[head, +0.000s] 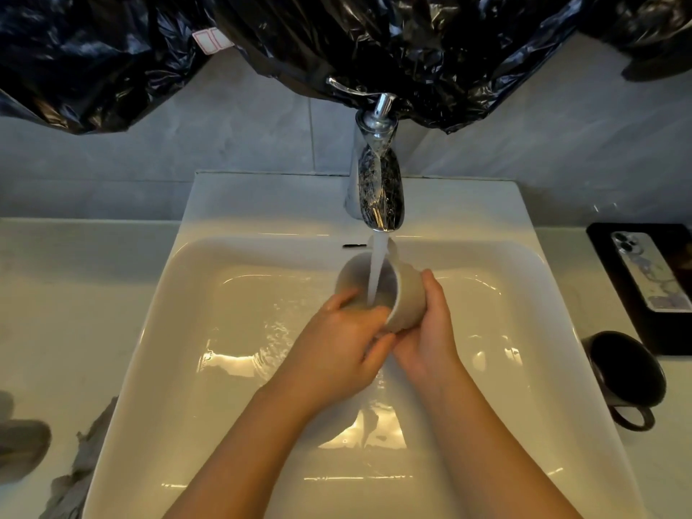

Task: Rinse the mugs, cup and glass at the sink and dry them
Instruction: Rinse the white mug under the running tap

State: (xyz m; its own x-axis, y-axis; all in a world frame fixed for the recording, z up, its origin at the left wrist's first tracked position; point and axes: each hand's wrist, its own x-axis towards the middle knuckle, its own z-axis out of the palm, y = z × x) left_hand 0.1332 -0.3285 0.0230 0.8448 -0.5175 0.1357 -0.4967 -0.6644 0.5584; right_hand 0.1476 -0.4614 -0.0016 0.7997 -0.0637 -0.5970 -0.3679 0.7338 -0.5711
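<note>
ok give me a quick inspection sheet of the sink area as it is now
surface: white sink with rippling water in the basin; pale counter on both sides
job's things: pale mug tilted under the running tap, stream falling into it; black mug on the counter to the right
clutter: phone on a black tray; grey cloth at the sink's left edge
grippers: left hand grips the pale mug's rim; right hand holds its side
cables: nothing seen
surroundings: black plastic sheeting hanging over a tiled wall
</note>
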